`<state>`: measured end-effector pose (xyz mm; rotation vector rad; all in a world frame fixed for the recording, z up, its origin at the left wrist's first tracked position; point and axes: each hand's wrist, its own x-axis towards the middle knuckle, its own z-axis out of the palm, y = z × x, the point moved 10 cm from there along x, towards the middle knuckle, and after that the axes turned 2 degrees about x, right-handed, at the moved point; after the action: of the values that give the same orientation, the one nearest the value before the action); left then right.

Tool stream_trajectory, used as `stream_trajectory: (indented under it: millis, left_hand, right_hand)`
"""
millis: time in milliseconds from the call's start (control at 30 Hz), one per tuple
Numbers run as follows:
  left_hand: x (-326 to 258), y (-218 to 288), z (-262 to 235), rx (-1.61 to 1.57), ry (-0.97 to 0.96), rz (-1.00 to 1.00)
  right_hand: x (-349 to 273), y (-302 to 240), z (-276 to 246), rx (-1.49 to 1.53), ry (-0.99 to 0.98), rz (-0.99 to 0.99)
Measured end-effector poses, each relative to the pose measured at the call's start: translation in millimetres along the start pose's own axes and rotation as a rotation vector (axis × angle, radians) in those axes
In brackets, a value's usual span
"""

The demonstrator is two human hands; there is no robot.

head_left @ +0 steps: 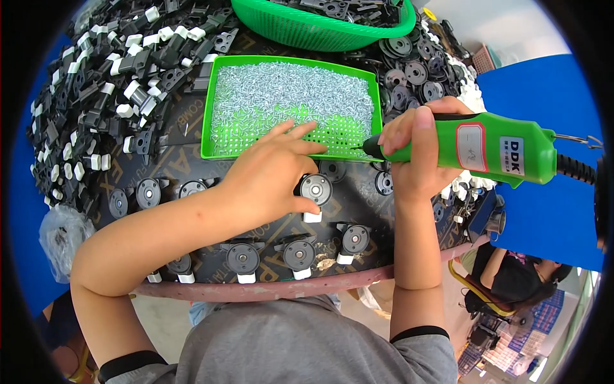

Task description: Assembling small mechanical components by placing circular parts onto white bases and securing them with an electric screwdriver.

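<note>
My right hand (419, 150) is wrapped round a green electric screwdriver (505, 148). The driver lies almost level, its black nose and thin bit pointing left over the near right corner of a green tray (207, 121). Small silver screws (294, 86) fill the tray's far part, thinning toward me. My left hand (272, 169) reaches over the tray's near edge with fingers spread apart. Its thumb rests beside a round black wheel part (316, 190) with a white tab; I cannot tell whether a screw is at the fingertips.
Several similar wheel parts (299, 256) line the table's near edge, others stand farther left. Black parts with white ends (137, 77) are heaped at left. A green basket (326, 31) stands behind the tray, and black discs (416, 72) lie beside it. Another person (521, 278) sits at right.
</note>
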<state>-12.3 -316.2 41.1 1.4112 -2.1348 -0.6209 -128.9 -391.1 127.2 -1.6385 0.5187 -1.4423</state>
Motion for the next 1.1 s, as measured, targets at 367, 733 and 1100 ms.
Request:
stream_trajectory:
  millis: [367,733,1100]
  left_hand:
    - [-3,0,-2,0.016,0.034,0.032]
    - [0,-1,4,0.019,0.056,0.051]
    - [0,0,-2,0.012,0.084,0.049]
  right_hand:
    - [-24,-73,45,0.1,-0.299,-0.07]
    - [-32,-35,58,-0.064,-0.345,-0.002]
    - [-27,-39,63,-0.195,-0.435,-0.08]
